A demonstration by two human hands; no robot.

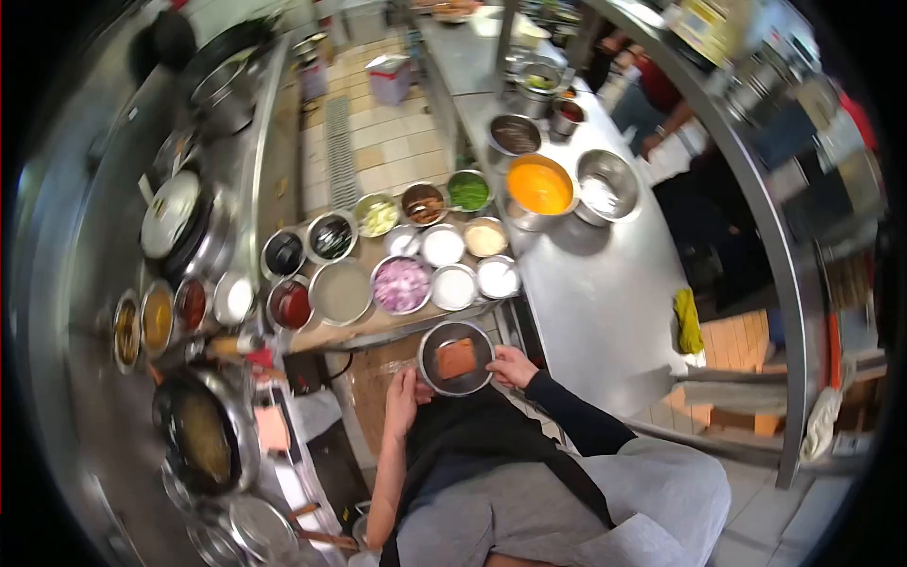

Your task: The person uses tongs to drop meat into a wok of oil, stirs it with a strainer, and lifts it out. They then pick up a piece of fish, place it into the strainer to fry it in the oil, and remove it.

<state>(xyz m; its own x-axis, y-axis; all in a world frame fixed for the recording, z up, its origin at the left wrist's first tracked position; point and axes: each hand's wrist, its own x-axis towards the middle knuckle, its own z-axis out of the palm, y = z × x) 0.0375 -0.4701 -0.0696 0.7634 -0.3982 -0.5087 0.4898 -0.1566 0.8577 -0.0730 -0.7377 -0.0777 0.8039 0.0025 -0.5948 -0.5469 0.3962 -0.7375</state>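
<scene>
In front of my apron I hold a round metal bowl point(457, 386) with both hands. Inside it lies a flat orange-pink piece point(455, 359) that looks like a salmon fillet. My left hand point(404, 395) is closed on the bowl's left side, with some fingers hidden beneath it. On the opposite side, my right hand point(513, 367) pinches the rim between thumb and fingers. Just beyond the bowl stands a board crowded with several ingredient bowls, the nearest being chopped red onion point(401, 284) and a bowl of white contents point(454, 287).
To the left, a wok point(203, 433) with oily liquid sits on the stove. A steel counter point(605, 312) on the right carries a pot of orange sauce point(540, 184), an empty-looking steel bowl point(607, 185) and a yellow cloth point(688, 321). Another person point(652, 99) stands beyond it.
</scene>
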